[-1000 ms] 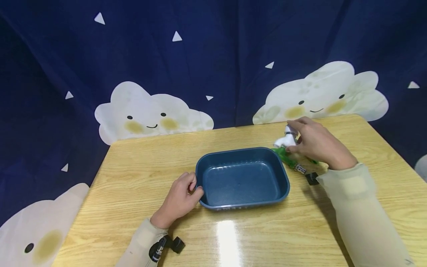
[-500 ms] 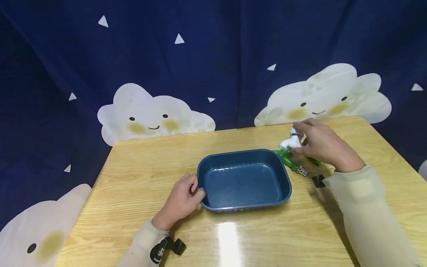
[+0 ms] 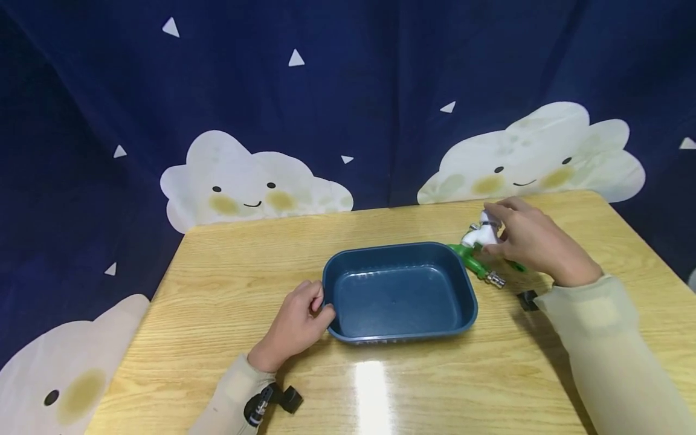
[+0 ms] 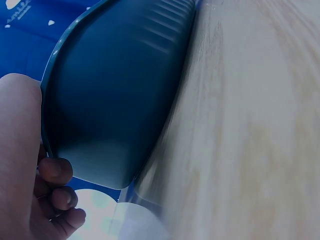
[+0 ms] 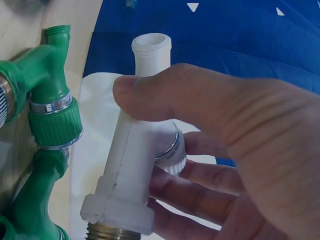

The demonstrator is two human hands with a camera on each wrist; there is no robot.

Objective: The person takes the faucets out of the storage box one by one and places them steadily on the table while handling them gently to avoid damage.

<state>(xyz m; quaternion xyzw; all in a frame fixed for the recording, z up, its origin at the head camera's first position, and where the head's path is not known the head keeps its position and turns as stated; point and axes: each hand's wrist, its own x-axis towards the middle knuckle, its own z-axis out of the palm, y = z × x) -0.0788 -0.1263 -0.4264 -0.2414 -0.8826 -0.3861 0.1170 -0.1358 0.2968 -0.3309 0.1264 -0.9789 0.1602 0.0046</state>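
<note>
My left hand (image 3: 293,326) grips the left rim of a dark blue plastic basin (image 3: 391,302), its thumb over the near-left edge. In the left wrist view, fingers curl at the basin's rim, with the outer wall (image 4: 115,90) beside them. My right hand (image 3: 544,244) holds a white plastic water tap (image 5: 132,150), which has a ribbed knob and a brass threaded end. The thumb lies across the tap's body and the fingers are behind it. Green taps (image 5: 52,75) lie on the table beside it, partly hidden by the white tap and hand in the head view.
The light wooden table (image 3: 244,260) carries the basin at its middle, with the green taps close to the basin's right end. Behind the table hangs a dark blue curtain (image 3: 380,103) with cloud prints. A black strap device (image 3: 272,402) sits on the left wrist.
My right hand has moved a little to the right and nearer with the white tap, showing more of the green taps. The left hand keeps its grip on the basin.
</note>
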